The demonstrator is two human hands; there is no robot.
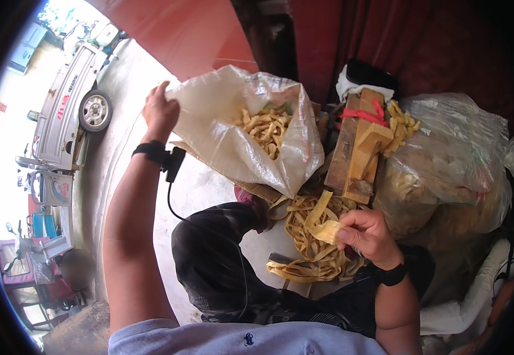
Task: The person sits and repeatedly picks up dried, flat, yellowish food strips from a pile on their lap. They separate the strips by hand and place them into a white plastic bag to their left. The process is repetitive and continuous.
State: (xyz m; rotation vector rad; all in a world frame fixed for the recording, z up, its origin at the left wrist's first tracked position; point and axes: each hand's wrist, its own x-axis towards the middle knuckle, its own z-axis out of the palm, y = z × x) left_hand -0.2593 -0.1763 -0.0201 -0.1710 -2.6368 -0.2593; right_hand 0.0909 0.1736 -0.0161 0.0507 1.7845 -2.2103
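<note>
My left hand [161, 108] grips the left edge of a white woven plastic sack [208, 106], pulling its mouth wide. Inside the sack lie many pale yellow, curled strips [268, 133]. Between the thumb and fingers of my right hand [370, 237] is a flat, pale yellow strip [321, 222], its free end pointing up. Below it spreads a tangled heap of long yellowish strips [303, 235], between my knees. Just beyond the right hand stands a wooden block fixture [359, 146] with red cloth tied around it. What the strips are made of I cannot tell.
Short yellow pieces [401, 126] lie beside the wooden fixture. Clear plastic bags [452, 155] with contents bulge at the right. A black object [370, 75] rests on white cloth behind the fixture. Outside at the left stand a vehicle [64, 104] and a scooter [19, 250].
</note>
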